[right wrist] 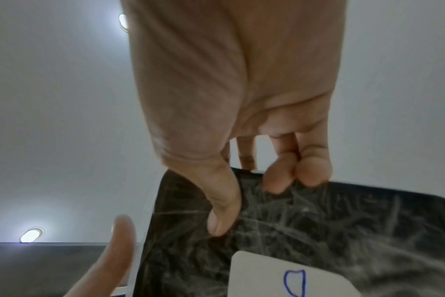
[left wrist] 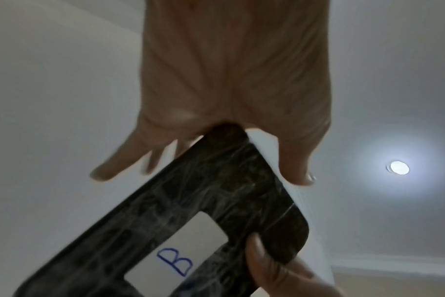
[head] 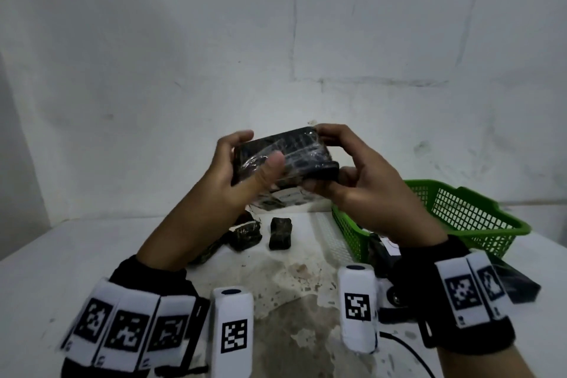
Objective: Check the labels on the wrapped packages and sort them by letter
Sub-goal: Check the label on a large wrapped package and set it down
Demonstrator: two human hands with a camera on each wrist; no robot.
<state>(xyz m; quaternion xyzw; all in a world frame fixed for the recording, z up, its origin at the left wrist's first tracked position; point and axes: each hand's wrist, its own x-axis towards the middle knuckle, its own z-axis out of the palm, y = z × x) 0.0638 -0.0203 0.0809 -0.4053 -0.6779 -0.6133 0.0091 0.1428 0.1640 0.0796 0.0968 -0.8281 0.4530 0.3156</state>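
Observation:
I hold a black wrapped package (head: 294, 150) up over the table with both hands. My left hand (head: 260, 147) grips its left end, thumb across the near face. My right hand (head: 319, 159) pinches its right end. The left wrist view shows the package's (left wrist: 191, 201) underside, which carries a white label (left wrist: 181, 255) with a blue "B". In the right wrist view, part of that label (right wrist: 280, 277) shows, and my thumb (right wrist: 221, 211) presses the package's wrap (right wrist: 318, 221). More wrapped packages (head: 245, 235) (head: 279, 232) lie on the table below.
A green mesh basket (head: 460, 215) stands at the right, and a white mesh basket (head: 331, 236) lies against its left side. A package with a white label (head: 285, 199) sits just under my hands. Dark items (head: 515, 285) lie near my right wrist. The wall is close behind.

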